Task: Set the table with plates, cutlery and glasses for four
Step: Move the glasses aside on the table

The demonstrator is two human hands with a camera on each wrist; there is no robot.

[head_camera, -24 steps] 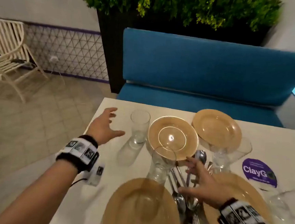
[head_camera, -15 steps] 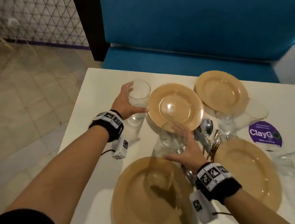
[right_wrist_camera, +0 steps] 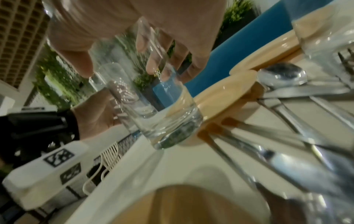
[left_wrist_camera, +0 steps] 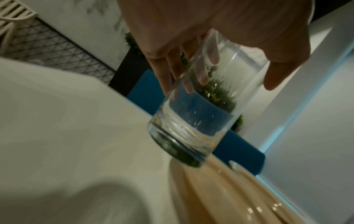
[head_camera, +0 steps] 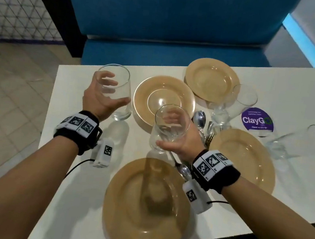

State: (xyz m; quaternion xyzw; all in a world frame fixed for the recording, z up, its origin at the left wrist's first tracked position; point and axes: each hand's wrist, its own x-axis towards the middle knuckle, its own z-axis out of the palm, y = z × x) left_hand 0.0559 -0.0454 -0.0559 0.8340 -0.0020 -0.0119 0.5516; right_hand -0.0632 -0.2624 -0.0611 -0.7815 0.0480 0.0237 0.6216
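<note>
My left hand (head_camera: 99, 100) gripped one glass (head_camera: 115, 91), left of centre; my right hand (head_camera: 181, 140) gripped another glass (head_camera: 168, 128) mid-frame, both apparently off the counter (head_camera: 289, 192). Risk: slick glass slipping, or clipping the crowded plates (head_camera: 164, 101) and cutlery (head_camera: 200, 119). Blue bench (head_camera: 180, 26) above, tiled floor (head_camera: 12, 97) left.

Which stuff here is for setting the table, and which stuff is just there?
For the job:
four plates, like the near one
glass in left hand
glass in right hand
two more glasses, one at
spoons and forks

Just there:
purple sticker
blue bench
</note>
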